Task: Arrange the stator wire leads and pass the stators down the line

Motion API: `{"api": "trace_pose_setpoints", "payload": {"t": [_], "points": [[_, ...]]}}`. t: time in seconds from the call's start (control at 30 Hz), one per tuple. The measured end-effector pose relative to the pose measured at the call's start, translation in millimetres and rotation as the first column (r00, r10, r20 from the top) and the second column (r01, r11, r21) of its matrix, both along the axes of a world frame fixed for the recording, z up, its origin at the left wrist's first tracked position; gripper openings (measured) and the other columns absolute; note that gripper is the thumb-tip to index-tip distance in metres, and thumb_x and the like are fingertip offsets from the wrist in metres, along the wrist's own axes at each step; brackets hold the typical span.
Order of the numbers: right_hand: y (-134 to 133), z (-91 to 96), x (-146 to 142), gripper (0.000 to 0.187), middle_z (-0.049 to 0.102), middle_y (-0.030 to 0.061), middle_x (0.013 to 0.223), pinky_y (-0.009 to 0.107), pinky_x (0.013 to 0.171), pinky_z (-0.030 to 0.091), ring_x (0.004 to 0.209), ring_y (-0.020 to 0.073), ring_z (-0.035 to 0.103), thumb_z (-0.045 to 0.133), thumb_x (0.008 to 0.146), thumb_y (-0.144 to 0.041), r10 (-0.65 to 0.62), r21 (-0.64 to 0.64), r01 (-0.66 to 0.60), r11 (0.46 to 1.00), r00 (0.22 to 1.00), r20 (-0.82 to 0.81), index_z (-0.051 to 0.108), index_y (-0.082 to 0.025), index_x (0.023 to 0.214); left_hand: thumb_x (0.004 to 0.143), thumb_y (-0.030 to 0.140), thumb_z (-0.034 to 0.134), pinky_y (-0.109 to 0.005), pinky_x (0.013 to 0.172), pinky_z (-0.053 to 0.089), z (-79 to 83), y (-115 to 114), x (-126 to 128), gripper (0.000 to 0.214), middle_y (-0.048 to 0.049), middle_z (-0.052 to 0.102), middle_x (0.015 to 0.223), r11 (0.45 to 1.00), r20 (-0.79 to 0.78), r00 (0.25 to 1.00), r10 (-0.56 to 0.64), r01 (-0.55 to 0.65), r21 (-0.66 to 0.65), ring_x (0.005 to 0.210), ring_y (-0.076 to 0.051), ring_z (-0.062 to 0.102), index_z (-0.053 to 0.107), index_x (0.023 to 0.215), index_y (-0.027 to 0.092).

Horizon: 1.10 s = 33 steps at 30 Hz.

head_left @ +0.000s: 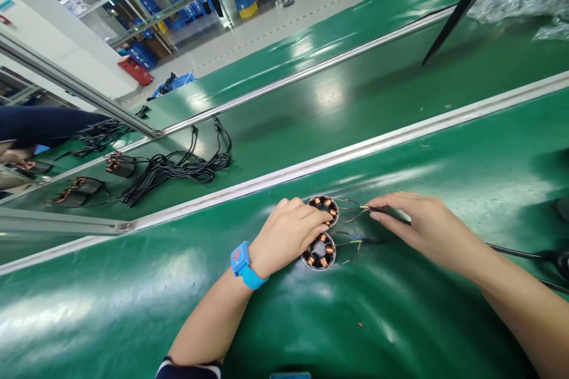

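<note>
— Stators: two round ones with copper windings lie side by side on the near green bench [400, 320], close to its far edge by the pale rail [311, 164]. Far stator [323, 208], near stator [319, 251].

— And the hands?

— The left hand [287, 235], blue wristband [242, 265] on the wrist, rests curled over both, fingertips on the far one's rim. It covers the left part of each, so whether it truly grips either I cannot tell. The right hand [420, 222] pinches the thin wires [353, 207] running from the far stator, fingers closed around them and a black cable [515, 251] trailing toward the bench's right edge.

— Where does that cable end?

— At something dark, cut off by the frame's right edge. The near stator's own leads [351, 244] lie loose on the bench.

— Anything beyond the rail?

— A bundle of black cables [178, 169] on the middle belt, with small wound parts [120, 164] too far off to make out. At the left edge, a person's dark sleeve [44, 124], mostly out of frame.
</note>
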State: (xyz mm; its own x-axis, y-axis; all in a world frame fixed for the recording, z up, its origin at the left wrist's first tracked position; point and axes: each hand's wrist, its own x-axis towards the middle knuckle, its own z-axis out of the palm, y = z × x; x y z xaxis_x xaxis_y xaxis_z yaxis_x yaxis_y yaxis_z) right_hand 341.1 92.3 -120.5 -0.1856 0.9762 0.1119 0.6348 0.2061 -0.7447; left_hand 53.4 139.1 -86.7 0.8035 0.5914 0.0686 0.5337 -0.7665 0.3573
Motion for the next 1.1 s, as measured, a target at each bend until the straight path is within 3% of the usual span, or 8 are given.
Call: {"api": "trace_pose_setpoints", "payload": {"t": [0.23, 0.37, 0.43, 0.53, 0.67, 0.83, 1.0, 1.1], "points": [[-3, -2.5, -12, 0.024, 0.076, 0.0005, 0.097, 0.043, 0.084, 0.055, 0.088, 0.0241, 0.071, 0.059, 0.097, -0.045, 0.047, 0.078, -0.045, 0.996, 0.999, -0.023, 0.077, -0.029, 0.100, 0.110, 0.045, 0.048, -0.035, 0.073, 0.028, -0.3, 5, -7, 0.032, -0.0036, 0.067, 0.089, 0.997, -0.071, 0.997, 0.044, -0.039, 0.068, 0.086, -0.023, 0.047, 0.064, 0.100, 0.019], [-6, 5.7, -6, 0.028, 0.075, 0.0033, 0.105, 0.039, 0.079, 0.058, 0.093, 0.0250, 0.071, 0.065, 0.094, -0.050, 0.025, 0.010, -0.024, 1.000, 0.995, -0.096, 0.073, -0.028, 0.110, 0.111, 0.041, 0.047, -0.036, 0.077, 0.030, 3.3, 6, -9, 0.027, -0.0030, 0.068, 0.098, 0.998, -0.010, 0.999, 0.039, -0.038, 0.042, 0.091, -0.022, 0.051, 0.063, 0.109, 0.020], [-7, 10.8, -1, 0.030, 0.071, 0.0047, 0.119, 0.037, 0.081, 0.058, 0.106, 0.0271, 0.069, 0.070, 0.091, -0.053, 0.083, -0.007, -0.084, 0.996, 0.991, -0.109, 0.072, -0.031, 0.111, 0.112, 0.038, 0.045, -0.036, 0.079, 0.031, 9.8, 6, -13, 0.025, -0.0025, 0.067, 0.104, 0.997, 0.036, 0.998, 0.051, -0.052, 0.055, 0.093, -0.022, 0.051, 0.062, 0.111, 0.020], [-9, 11.0, 4, 0.027, 0.060, 0.0037, 0.141, 0.044, 0.090, 0.058, 0.126, 0.0324, 0.059, 0.073, 0.088, -0.055, 0.225, 0.019, -0.226, 0.974, 0.974, 0.012, 0.075, -0.036, 0.107, 0.111, 0.035, 0.048, -0.036, 0.082, 0.032, 26.1, 7, -29, 0.023, -0.0021, 0.065, 0.098, 0.981, 0.095, 0.987, 0.126, -0.139, 0.139, 0.091, -0.021, 0.052, 0.062, 0.104, 0.019], [-8, -3.8, 3, 0.021, 0.058, 0.0028, 0.141, 0.054, 0.094, 0.056, 0.123, 0.0321, 0.060, 0.062, 0.095, -0.053, 0.297, 0.063, -0.309, 0.949, 0.942, 0.154, 0.076, -0.039, 0.102, 0.108, 0.031, 0.055, -0.035, 0.080, 0.033, 45.9, 4, -53, 0.016, -0.0014, 0.062, 0.092, 0.948, 0.070, 0.967, 0.246, -0.255, 0.189, 0.088, -0.021, 0.052, 0.063, 0.101, 0.020], [-5, -13.8, 8, 0.027, 0.068, 0.0025, 0.126, 0.045, 0.086, 0.059, 0.112, 0.0271, 0.067, 0.055, 0.100, -0.051, 0.308, 0.105, -0.333, 0.937, 0.930, 0.200, 0.076, -0.034, 0.095, 0.102, 0.028, 0.066, -0.034, 0.082, 0.034, 47.8, 0, -55, 0.010, -0.0014, 0.061, 0.095, 0.992, -0.087, 0.989, 0.118, -0.114, 0.053, 0.089, -0.021, 0.054, 0.065, 0.108, 0.021], [-1, -3.8, 14, 0.035, 0.076, 0.0013, 0.103, 0.038, 0.081, 0.060, 0.098, 0.0231, 0.072, 0.053, 0.102, -0.055, 0.252, 0.229, -0.307, 0.924, 0.938, 0.239, 0.079, -0.033, 0.093, 0.098, 0.028, 0.073, -0.033, 0.081, 0.035, 46.5, -3, -51, 0.006, -0.0008, 0.060, 0.095, 0.992, -0.133, 0.991, -0.033, 0.016, -0.124, 0.089, -0.019, 0.056, 0.071, 0.100, 0.023], [2, 5.3, 13, 0.042, 0.077, -0.0022, 0.100, 0.033, 0.075, 0.062, 0.092, 0.0195, 0.074, 0.048, 0.104, -0.057, 0.214, 0.334, -0.307, 0.891, 0.934, 0.288, 0.079, -0.034, 0.089, 0.100, 0.030, 0.071, -0.033, 0.081, 0.036, 47.3, -5, -52, 0.008, -0.0005, 0.062, 0.095, 0.991, -0.122, 0.992, -0.026, 0.010, -0.133, 0.088, -0.018, 0.057, 0.071, 0.100, 0.023]]}}
